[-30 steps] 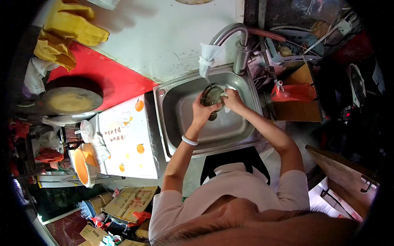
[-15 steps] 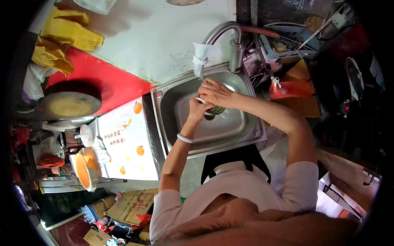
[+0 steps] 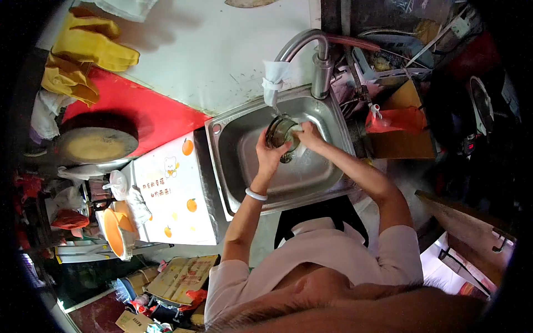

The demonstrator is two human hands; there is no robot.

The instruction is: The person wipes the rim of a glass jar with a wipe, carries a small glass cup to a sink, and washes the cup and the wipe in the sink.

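Observation:
Over the steel sink (image 3: 244,191), my left hand (image 3: 268,155) grips a greenish clear glass vessel (image 3: 277,133) by its side. It is tilted, and I cannot tell whether it is a jar or a bowl. My right hand (image 3: 311,136) is closed on a white cloth (image 3: 300,149) at the vessel's right side. The curved steel faucet (image 3: 302,38) has white material wrapped round its spout end, and a thin stream of water falls from it toward the vessel.
Left of the sink stands a white cabinet top (image 3: 166,213) with orange prints. Yellow rubber gloves (image 3: 94,44) hang at the upper left, above a round pan (image 3: 99,143). On the right are a cardboard box (image 3: 402,145) and a red plastic bag (image 3: 397,119).
My right hand has moved right and down, off the top of the vessel. The glass vessel has turned and shows more openly, and the white cloth now shows at its right.

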